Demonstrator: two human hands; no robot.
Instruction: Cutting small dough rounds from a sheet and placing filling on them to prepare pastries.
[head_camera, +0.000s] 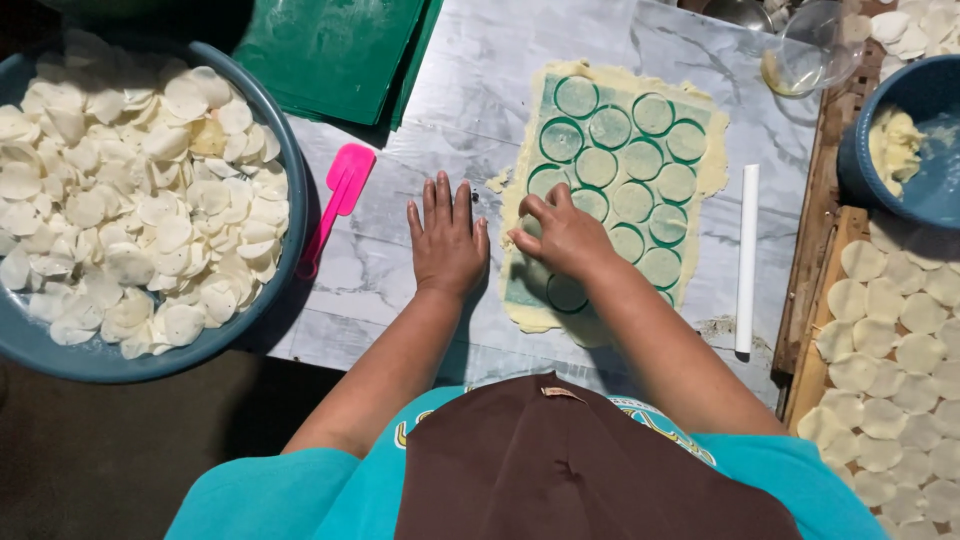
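Looking down through the head camera, I am seeing my left hand (447, 240) lying flat and spread wide, palm down on the marble table (400, 275), just beside the left edge of the dough sheet (712, 160), while my right hand (562, 235) is resting on the sheet's near left part with its fingers curled narrow; I cannot tell whether they are pinching anything. The sheet is lying on a green mat and is showing rows of round cut-outs beyond my right hand, with a white roller (747, 258) lying right of it. A pink spatula (338, 200) is lying left of my left hand, beside a big blue basin of pale discs (130, 200).
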